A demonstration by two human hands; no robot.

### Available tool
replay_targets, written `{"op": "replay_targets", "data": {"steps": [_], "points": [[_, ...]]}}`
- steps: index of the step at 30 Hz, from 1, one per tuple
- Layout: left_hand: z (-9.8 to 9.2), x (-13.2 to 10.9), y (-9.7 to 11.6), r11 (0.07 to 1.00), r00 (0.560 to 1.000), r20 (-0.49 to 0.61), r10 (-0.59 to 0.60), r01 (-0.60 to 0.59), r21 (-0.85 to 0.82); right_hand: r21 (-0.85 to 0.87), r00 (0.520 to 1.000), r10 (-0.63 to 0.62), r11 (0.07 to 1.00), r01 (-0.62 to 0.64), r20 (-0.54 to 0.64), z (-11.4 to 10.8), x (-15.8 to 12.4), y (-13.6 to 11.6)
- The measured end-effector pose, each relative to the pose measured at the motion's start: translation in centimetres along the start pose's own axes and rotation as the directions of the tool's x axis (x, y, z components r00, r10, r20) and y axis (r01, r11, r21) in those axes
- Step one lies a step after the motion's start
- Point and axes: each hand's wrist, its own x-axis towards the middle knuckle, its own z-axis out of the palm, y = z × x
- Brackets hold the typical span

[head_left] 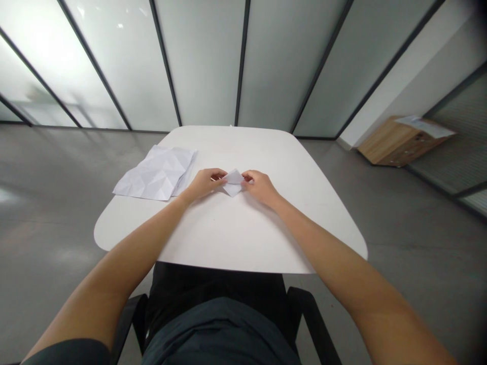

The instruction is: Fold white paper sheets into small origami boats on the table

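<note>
Between my two hands is a small piece of folded white paper, roughly diamond-shaped with a crease across its middle. My left hand pinches its left corner, fingers closed. On the opposite corner my right hand also has its fingers closed. The folded paper is just over the white table; whether it touches the surface I cannot tell. A stack of creased white paper sheets lies to the left of my left hand.
Black chair armrests flank my lap at the table's near edge. Frosted glass panels with dark frames stand beyond the table. A wood-coloured box with a paper on top sits on the grey floor at the right.
</note>
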Motion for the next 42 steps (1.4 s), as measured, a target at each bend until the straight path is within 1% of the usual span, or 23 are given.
{"op": "replay_targets", "data": {"steps": [2,5,8,11,13,16,19,23,30,33,38,42], "points": [[-0.2,0.0,0.3,0.998,0.999,-0.025,0.048,-0.047,0.031,0.012,0.997,-0.049,0.999,0.049,-0.053,-0.3,0.0,-0.3],[-0.4,0.0,0.7,0.994,0.989,-0.106,0.099,-0.093,0.058,-0.014,0.983,-0.131,0.991,0.13,-0.128,-0.8,-0.2,-0.8],[-0.6,-0.1,0.8,0.982,0.977,-0.125,0.171,-0.16,0.097,-0.045,0.969,-0.197,0.98,0.192,-0.151,-1.0,-0.2,-0.9],[-0.6,-0.1,0.5,0.955,0.968,-0.084,0.235,-0.214,0.204,-0.086,0.965,-0.238,0.97,0.229,-0.113,-0.7,-0.1,-0.4],[-0.6,-0.1,0.2,0.925,0.969,-0.014,0.246,-0.23,0.302,-0.133,0.968,-0.241,0.964,0.231,-0.069,-0.3,-0.1,0.1],[-0.4,-0.1,-0.1,0.897,0.974,0.104,0.203,-0.227,0.38,-0.208,0.978,-0.203,0.956,0.208,0.047,0.3,0.0,0.4],[-0.2,-0.3,-0.1,0.89,0.974,0.156,0.164,-0.215,0.403,-0.26,0.98,-0.151,0.949,0.18,0.129,0.5,-0.2,0.3],[0.0,-0.4,0.5,0.868,0.969,0.192,0.156,-0.227,0.442,-0.282,0.974,-0.147,0.94,0.191,0.17,0.3,-0.4,-0.1],[0.2,-0.6,1.0,0.848,0.958,0.216,0.187,-0.269,0.457,-0.293,0.966,-0.147,0.933,0.207,0.214,0.3,-0.3,-0.2],[0.4,-0.6,1.0,0.824,0.958,0.208,0.199,-0.279,0.493,-0.294,0.963,-0.17,0.928,0.228,0.209,0.4,-0.2,-0.2],[0.6,-0.5,1.0,0.78,0.963,0.197,0.186,-0.267,0.566,-0.292,0.956,-0.2,0.921,0.258,0.213,0.6,-0.1,0.0],[0.6,-0.6,1.2,0.768,0.958,0.214,0.19,-0.281,0.576,-0.294,0.956,-0.206,0.919,0.262,0.208,0.7,-0.1,-0.1]]}}
